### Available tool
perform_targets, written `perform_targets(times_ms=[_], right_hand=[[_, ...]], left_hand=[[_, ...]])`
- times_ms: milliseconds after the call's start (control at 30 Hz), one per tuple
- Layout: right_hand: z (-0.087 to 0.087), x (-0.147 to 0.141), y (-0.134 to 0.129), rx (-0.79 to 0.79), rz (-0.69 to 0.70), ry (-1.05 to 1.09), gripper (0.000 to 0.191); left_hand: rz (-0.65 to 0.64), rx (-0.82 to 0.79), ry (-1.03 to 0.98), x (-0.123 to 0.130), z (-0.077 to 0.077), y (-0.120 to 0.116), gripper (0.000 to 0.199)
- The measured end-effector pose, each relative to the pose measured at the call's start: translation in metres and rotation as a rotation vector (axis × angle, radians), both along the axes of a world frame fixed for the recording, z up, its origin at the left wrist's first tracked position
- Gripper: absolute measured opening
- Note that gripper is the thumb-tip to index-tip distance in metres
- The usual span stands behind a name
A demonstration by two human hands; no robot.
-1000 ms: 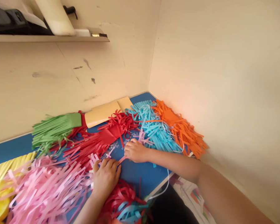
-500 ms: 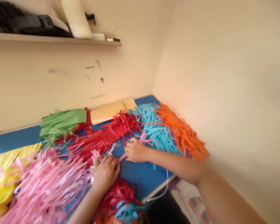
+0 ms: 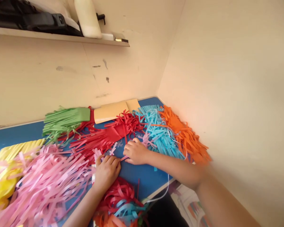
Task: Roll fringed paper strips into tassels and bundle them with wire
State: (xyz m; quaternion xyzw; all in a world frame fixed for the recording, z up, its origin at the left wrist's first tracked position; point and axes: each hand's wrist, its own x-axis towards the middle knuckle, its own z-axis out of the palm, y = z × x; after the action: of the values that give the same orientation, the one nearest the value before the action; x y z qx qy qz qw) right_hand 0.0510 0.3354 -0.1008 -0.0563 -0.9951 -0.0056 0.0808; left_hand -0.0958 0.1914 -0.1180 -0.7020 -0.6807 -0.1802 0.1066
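Pink strip stretches between the left hand and right hand, pinched by both, above the blue surface, inside its near edge; they sit slightly closer together than a second ago.

- Near side of the light-blue fringe: bare blue tabletop, past the right forearm.
- Left of it: the right hand, with a pink strip spanning the gap to the left hand; red fringe behind.
- Right of it: orange fringe, then the wall.
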Motion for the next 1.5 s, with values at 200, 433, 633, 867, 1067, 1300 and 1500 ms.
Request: perform_targets(times_ms=[200,433,633,867,1067,1300,1500], right_hand=[[-0.027,0.018,-0.010,0.070,0.093,0.163,0.031],[-0.033,0.042,0.021,-0.360,-0.139,0.152,0.008],[-0.023,0.036,0.022,-0.484,-0.263,0.066,0.009],[-0.007,0.024,0.015,-0.468,-0.366,-0.033,0.015],[-0.004,0.028,0.008,-0.242,-0.083,-0.029,0.011],[-0.014,0.024,0.003,0.050,0.083,0.045,0.029],[0.023,0.023,-0.017,-0.302,-0.113,0.061,0.019]], left_hand=[[-0.043,0.022,-0.023,-0.001,-0.004,-0.012,0.021],[-0.006,-0.014,-0.177,-0.020,-0.024,-0.029,0.036],[0.069,-0.074,-0.239,-0.023,-0.030,-0.025,0.046],[0.170,-0.178,-0.136,-0.011,-0.008,-0.015,0.032],[-0.051,-0.146,0.013,-0.006,0.005,-0.009,0.030],[-0.170,0.029,0.114,0.011,0.000,0.002,0.025],[-0.185,0.170,0.094,0.005,0.023,-0.007,0.027]])
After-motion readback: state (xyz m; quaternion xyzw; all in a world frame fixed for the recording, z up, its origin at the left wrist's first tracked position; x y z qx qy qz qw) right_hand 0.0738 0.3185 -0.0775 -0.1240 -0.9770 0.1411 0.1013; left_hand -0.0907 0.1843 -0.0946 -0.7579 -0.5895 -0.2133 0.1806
